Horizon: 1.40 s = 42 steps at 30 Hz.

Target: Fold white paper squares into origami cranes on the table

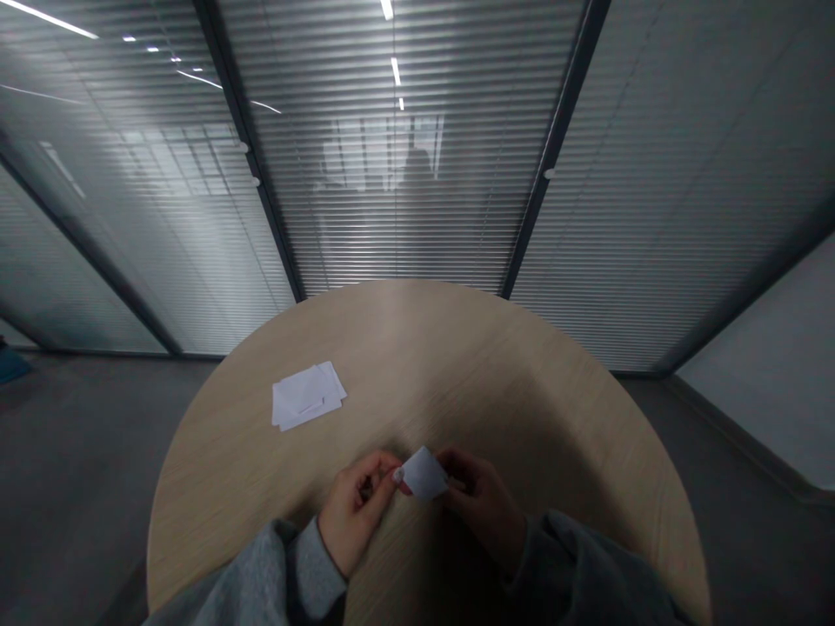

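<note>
Between my two hands, a little above the near part of the round table (pixel 417 339), is a small folded piece of white paper (pixel 424 475). My left hand (pixel 364 504) pinches its left corner between thumb and fingers. At the opposite corner, my right hand (pixel 481 500) grips the paper too, partly in shadow. The paper shows as a tilted, roughly square shape; its underside is hidden. Ahead and to the left, several loose white sheets (pixel 309 396) lie overlapped in a flat pile, apart from both hands.
Past the table's far edge stands a glass partition with horizontal blinds (pixel 404 226) and dark frame posts (pixel 554 148). A white wall (pixel 776 365) is at the right. Grey floor (pixel 84 435) surrounds the table, and a blue object (pixel 11 363) sits at the far left.
</note>
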Available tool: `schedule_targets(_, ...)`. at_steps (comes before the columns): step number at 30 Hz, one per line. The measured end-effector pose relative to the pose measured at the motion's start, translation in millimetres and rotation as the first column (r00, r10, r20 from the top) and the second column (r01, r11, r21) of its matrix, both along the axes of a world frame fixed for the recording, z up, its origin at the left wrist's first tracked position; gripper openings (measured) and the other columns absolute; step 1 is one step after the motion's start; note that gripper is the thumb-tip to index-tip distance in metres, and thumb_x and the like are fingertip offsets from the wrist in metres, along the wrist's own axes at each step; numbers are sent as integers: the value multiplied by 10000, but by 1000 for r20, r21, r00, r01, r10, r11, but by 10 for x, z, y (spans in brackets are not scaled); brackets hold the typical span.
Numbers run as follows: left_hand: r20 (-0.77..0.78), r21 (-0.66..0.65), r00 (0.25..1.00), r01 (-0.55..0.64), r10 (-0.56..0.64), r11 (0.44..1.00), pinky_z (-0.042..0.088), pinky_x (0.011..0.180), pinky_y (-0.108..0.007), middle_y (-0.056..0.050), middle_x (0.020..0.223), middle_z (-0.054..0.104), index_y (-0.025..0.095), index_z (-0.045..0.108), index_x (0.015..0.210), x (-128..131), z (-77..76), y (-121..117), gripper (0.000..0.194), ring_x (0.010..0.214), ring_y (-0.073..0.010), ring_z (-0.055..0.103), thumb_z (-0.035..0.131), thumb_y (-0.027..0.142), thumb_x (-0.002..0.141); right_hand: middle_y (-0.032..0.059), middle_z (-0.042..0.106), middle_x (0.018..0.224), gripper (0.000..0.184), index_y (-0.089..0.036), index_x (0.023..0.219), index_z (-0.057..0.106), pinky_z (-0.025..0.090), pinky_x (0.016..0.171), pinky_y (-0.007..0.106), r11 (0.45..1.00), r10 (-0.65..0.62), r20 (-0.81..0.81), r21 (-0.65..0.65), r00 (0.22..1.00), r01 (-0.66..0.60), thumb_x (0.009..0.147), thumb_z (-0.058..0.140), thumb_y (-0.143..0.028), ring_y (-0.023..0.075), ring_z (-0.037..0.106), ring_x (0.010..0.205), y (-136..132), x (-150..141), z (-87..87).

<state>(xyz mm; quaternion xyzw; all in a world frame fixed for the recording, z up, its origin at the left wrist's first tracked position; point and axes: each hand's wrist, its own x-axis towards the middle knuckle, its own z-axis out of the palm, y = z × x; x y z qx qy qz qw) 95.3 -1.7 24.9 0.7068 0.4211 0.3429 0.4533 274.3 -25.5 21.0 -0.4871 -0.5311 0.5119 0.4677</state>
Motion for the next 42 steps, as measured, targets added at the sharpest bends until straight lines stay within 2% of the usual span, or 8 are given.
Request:
schedule_targets(4,-12,-1,1000,-19,19,1000,366,548,-255,-1,588,560,170,631,715,-4,-43,3,353,560,-144,476,487,460,855,23,660,705,194,-160,738,668,466,700,321,1000,21,17,19,1000,-21,698,692,-349,197,606,709,-8,-27,-1)
schedule_targets(10,-20,-5,1000,7,-7,1000,398,561,-256,-4,594,589,179,641,704,-4,-60,-10,345,574,-150,509,512,464,848,27,685,688,205,-170,725,699,451,654,304,999,33,-7,28,999,-33,736,653,-370,186,611,669,-17,-38,37)
schedule_targets(15,-9,14,1000,21,-21,1000,375,525,-245,4,550,546,176,646,719,-2,1,-30,383,545,-143,486,476,488,862,12,663,619,214,-165,648,677,453,633,299,996,40,-115,-78,993,-49,653,726,-373,165,590,601,-7,-35,38)
schedule_targets(19,-26,-34,999,30,-31,999,315,447,-228,32,496,465,169,625,708,-8,41,-45,412,449,-112,394,438,496,875,6,644,594,272,-161,654,677,447,578,279,982,49,-233,-167,971,-90,626,747,-423,132,553,536,-5,-54,6)
schedule_targets(27,-22,61,998,65,-64,996,392,518,-236,-3,561,579,170,657,707,-10,6,-43,354,529,-132,498,487,428,881,-44,588,555,327,-157,612,599,432,524,233,958,24,-382,-256,924,-130,492,849,-329,93,524,501,-11,-105,17)
schedule_targets(34,-10,190,991,130,-131,973,448,588,-267,-61,772,678,191,687,1041,-13,96,-76,302,639,-165,579,446,323,917,-38,574,568,326,-164,635,606,394,493,222,963,30,-395,-233,918,-132,531,830,-375,90,493,500,-19,-103,-59)
schedule_targets(38,-30,288,981,191,-190,938,377,487,-233,26,570,515,191,663,1107,-13,76,-105,286,493,-126,465,556,243,847,-20,598,602,370,-173,693,651,403,501,241,958,41,-433,-238,900,-159,507,822,-444,103,503,502,-18,-94,-126)
schedule_targets(42,-37,271,975,223,-221,937,299,440,-203,56,626,446,210,569,1224,-7,12,-112,469,462,-92,383,643,188,761,-9,622,639,351,-180,706,674,417,554,257,960,74,-441,-211,894,-183,505,829,-423,120,526,557,-13,-83,-129)
